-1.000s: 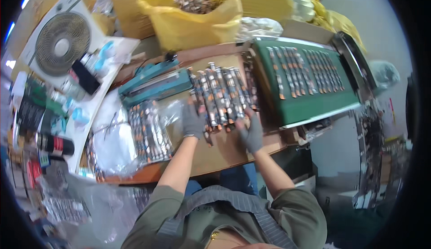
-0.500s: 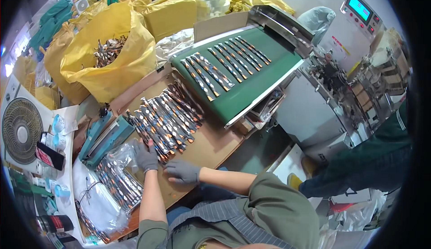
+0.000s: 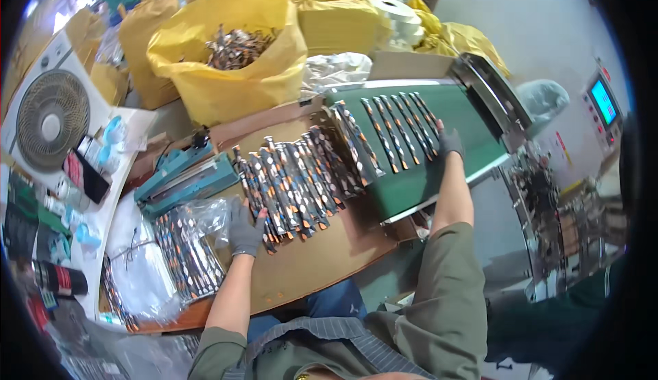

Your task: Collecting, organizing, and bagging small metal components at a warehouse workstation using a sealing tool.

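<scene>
Head view: gloved left hand [image 3: 245,229] with thumb spread apart, just beside slim packets [image 3: 291,186] in row on cardboard [image 3: 343,256]; gloved right hand [image 3: 449,143] at rightmost packet [image 3: 425,114] on green belt [image 3: 411,191], pinch or mere contact impossible to tell.

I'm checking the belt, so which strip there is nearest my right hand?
The rightmost strip on the green belt: its lower end is right by your right hand, while the other strips there all lie farther left.
</scene>
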